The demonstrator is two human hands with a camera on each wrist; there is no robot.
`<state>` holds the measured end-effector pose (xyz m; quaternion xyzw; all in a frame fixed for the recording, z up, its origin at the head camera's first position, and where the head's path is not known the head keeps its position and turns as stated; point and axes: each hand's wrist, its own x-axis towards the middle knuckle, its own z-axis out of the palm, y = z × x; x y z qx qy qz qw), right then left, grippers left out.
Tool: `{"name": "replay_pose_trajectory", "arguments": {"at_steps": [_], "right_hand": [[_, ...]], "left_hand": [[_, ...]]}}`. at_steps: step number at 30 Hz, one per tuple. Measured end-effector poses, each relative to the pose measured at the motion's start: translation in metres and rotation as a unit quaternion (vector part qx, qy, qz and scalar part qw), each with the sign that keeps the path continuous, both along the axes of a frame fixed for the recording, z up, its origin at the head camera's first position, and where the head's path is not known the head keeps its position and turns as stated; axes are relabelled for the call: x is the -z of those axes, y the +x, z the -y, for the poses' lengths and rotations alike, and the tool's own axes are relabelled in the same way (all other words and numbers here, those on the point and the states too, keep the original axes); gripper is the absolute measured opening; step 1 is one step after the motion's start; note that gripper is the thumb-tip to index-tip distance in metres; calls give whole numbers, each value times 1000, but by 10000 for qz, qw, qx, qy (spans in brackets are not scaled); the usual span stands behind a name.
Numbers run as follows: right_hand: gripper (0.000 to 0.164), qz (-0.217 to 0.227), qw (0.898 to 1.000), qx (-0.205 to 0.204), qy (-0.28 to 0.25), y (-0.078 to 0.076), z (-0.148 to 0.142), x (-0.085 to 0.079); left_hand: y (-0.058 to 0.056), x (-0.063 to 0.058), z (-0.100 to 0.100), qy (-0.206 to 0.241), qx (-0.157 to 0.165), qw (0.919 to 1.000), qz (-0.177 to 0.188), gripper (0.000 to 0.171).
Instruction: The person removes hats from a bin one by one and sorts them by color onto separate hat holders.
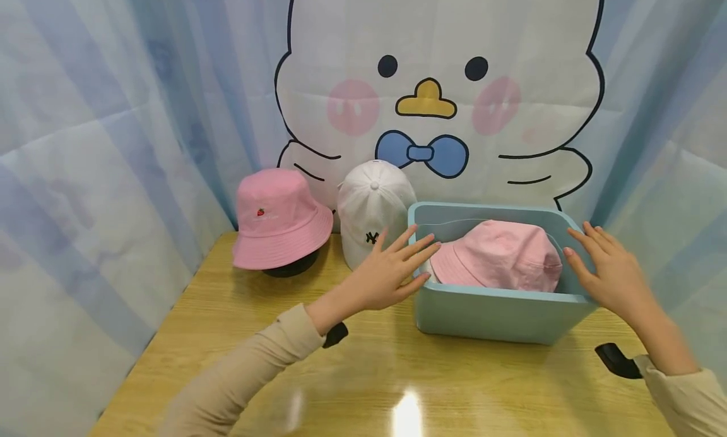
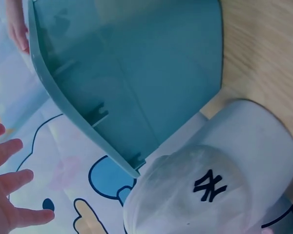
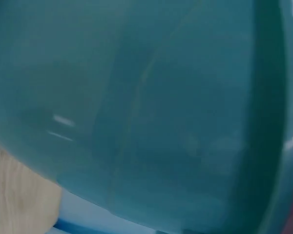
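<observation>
A light blue plastic bin (image 1: 500,317) stands on the table with a pink hat (image 1: 505,251) lying inside it. My left hand (image 1: 389,273) is at the bin's left rim, its fingers spread and straight. In the left wrist view, that hand's fingers (image 2: 12,183) hold nothing. At the right rim is my right hand (image 1: 613,269), its fingers extended along the edge. The right wrist view is filled by the bin's outer wall (image 3: 185,112). Just left of the bin sits a white baseball cap (image 1: 372,197) with a dark NY logo, partly behind my left hand.
At the table's back left, a pink bucket hat (image 1: 278,216) with a small strawberry rests over something black (image 1: 292,266). The wooden table (image 1: 352,386) ends at a curtain (image 1: 74,191) on the left. A cartoon-printed cloth (image 1: 431,39) hangs behind.
</observation>
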<state>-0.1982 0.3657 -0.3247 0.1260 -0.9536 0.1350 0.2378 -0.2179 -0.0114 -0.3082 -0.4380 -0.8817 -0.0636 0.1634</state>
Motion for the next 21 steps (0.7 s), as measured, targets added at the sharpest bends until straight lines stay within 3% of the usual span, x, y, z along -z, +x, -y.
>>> {"name": "replay_pose_trajectory", "arguments": {"at_steps": [8, 16, 21], "right_hand": [[54, 1160, 9924, 190, -374, -6, -12, 14], [56, 1392, 9891, 373, -312, -5, -11, 10], [58, 1876, 9812, 436, 85, -8, -10, 4]], "left_hand": [[-25, -19, -33, -440, 122, 9990, 10, 49], [-47, -42, -79, -880, 155, 9955, -327, 46], [-51, -48, -111, -1255, 133, 9913, -360, 46]]}}
